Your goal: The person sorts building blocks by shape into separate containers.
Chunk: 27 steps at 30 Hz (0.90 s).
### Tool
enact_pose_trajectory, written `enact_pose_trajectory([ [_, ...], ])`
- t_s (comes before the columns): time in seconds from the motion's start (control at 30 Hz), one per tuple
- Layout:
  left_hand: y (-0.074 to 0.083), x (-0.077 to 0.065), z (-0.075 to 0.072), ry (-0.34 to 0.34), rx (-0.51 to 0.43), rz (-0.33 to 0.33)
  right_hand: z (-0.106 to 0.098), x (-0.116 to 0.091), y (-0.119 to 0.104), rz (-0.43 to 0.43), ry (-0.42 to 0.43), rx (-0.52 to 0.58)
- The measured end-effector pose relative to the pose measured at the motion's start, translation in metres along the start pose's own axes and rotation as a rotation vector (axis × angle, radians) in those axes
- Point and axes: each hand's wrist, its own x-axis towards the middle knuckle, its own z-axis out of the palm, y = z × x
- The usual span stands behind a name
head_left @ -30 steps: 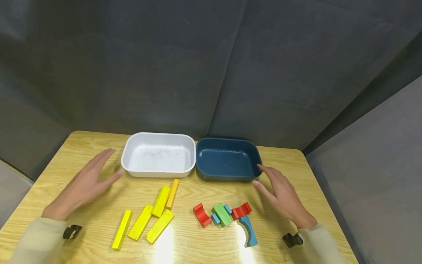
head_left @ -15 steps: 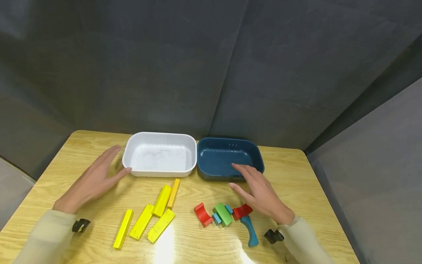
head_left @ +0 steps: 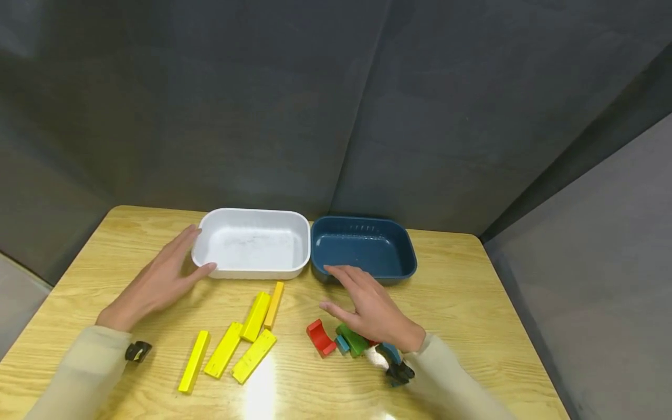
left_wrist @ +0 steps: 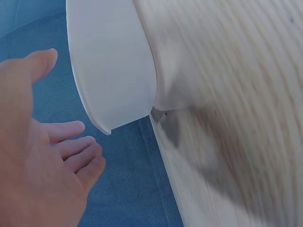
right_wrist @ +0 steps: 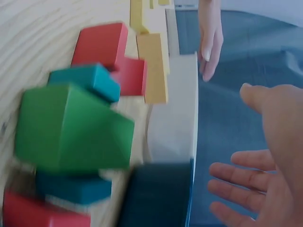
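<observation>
The head view looks forward and down over the table (head_left: 451,309), far enough back to frame the white tray (head_left: 252,248) and blue tray (head_left: 364,254). The 2 wrist views sit close, turned sideways: the left faces the white tray, the right the green block (right_wrist: 71,130). All 3 share the white tray and left hand (head_left: 156,283).

Left tray (head_left: 252,245) and right tray (head_left: 362,245), side by side along the far edge of the table (head_left: 472,326).
The left group of blocks (head_left: 226,351) lies before the left tray, toward the near edge; the right group of blocks (head_left: 352,339) lies before the right tray. The left hand (head_left: 160,279) is at the left tray's left end; the right hand (head_left: 370,309) is before the right tray, above part of the right group. A backdrop (head_left: 262,111) stands behind the far edge.
</observation>
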Motion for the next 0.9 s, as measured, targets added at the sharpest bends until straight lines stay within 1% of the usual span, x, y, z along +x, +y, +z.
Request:
enact_pose_trajectory([
  [0.13,-0.001,0.003,0.003,-0.002,0.014,0.001,0.009,0.008,-0.009,-0.022,-0.018,0.003],
  [0.23,-0.001,0.005,0.005,0.000,0.034,0.008,0.017,0.012,-0.016,-0.018,-0.045,0.011],
  [0.43,-0.004,0.005,0.010,0.012,0.063,0.048,0.030,0.021,-0.030,-0.018,-0.082,0.018],
  [0.53,-0.005,0.006,0.012,0.010,0.068,0.057,0.036,0.028,-0.036,-0.025,-0.106,0.010],
  [0.67,-0.005,0.006,0.014,-0.004,0.073,0.048,0.044,0.037,-0.041,-0.023,-0.153,-0.001],
  [0.9,-0.004,0.005,0.017,-0.024,0.083,0.037,0.056,0.046,-0.046,0.011,-0.220,-0.026],
])
